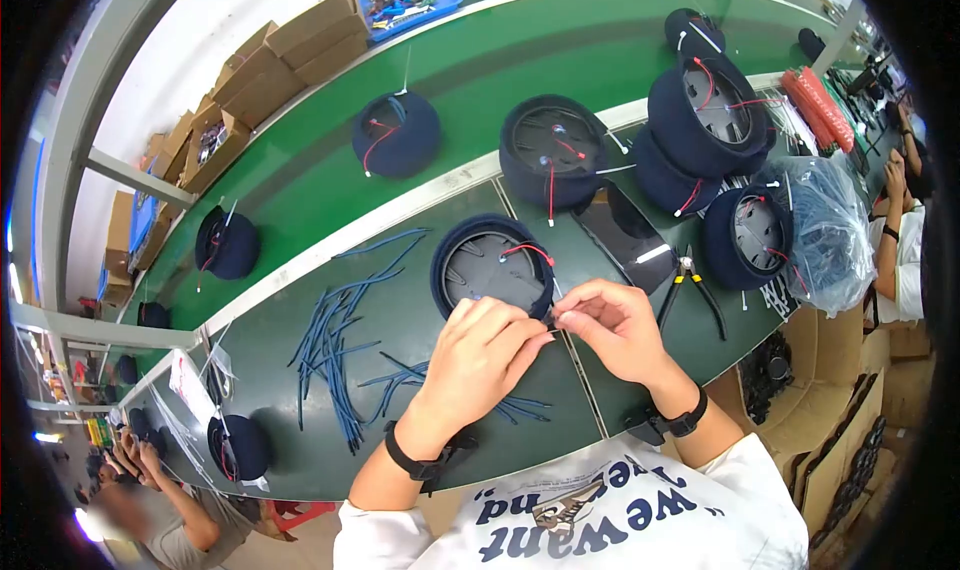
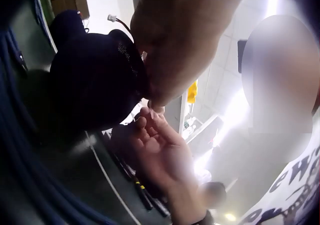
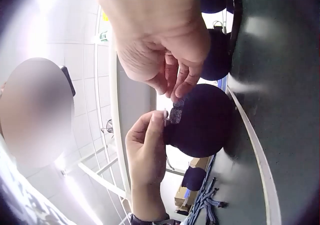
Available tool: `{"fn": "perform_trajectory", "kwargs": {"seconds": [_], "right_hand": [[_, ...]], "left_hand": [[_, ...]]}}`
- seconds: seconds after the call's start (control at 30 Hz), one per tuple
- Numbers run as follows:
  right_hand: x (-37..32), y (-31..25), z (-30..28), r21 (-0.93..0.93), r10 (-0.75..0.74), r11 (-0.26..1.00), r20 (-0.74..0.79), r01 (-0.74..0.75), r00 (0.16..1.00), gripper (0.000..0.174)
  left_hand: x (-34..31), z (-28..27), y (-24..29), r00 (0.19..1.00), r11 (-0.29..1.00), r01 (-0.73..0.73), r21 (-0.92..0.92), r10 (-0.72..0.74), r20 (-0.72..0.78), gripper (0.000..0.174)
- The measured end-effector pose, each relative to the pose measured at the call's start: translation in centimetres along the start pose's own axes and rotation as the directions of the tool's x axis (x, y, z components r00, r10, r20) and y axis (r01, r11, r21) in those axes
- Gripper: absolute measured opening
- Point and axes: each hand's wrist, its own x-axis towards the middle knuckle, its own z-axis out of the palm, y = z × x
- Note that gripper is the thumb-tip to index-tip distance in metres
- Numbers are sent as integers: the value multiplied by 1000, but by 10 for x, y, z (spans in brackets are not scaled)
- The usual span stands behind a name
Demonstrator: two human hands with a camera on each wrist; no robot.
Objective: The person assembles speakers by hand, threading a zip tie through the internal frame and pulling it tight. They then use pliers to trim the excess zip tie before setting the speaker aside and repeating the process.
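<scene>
A round navy fabric-covered housing with a dark grey inside and a red wire lies before me, its open side up. My left hand bends over its near edge, thumb and fingertips pinching a small white piece like the head of a cable tie. From the other side, my right hand brings thumb and forefinger together at the same spot. In the right wrist view its fingertips are right at a dark mesh strip on the rim. Fingers largely hide the pinched part; I cannot tell exactly what the right fingertips hold.
Left of the housing lie several loose blue cords. Cutting pliers and a dark flat panel are on the right, near stacked navy housings and a clear plastic bag. More housings stand on the green belt.
</scene>
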Motion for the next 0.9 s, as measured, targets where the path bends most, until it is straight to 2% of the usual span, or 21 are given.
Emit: {"fn": "perform_trajectory", "kwargs": {"seconds": [0.03,0.13,0.23,0.33,0.47,0.73,0.87,0.9], "right_hand": [[-2,-3,-4,69,23,997,3,-24,1000,15],[-3,4,-11,124,-11,992,33,6,999,15],[-4,5,-8,46,-91,995,23,90,996,13],[-5,4,-4,-104,-103,989,49,108,993,10],[-4,7,3,-134,-107,985,47,113,993,8],[-5,11,1,-31,-42,999,31,43,999,9],[-3,14,4,-7,-87,996,57,88,995,13],[-3,16,6,43,-51,998,59,48,997,14]], "left_hand": [[0,-1,-1,1000,999,-23,-26,23,12,21],[0,-1,-2,999,1000,-19,-13,19,43,20],[1,-1,-4,1000,1000,-1,-17,2,30,21],[1,-3,-6,1000,999,2,-51,-2,1,22],[0,0,-6,1000,998,-4,-68,3,-9,23],[0,0,-6,1000,997,-2,-78,1,-5,23],[-3,5,-10,998,993,-18,-120,11,-57,24],[-4,7,-11,996,989,-19,-147,6,-89,24]]}}
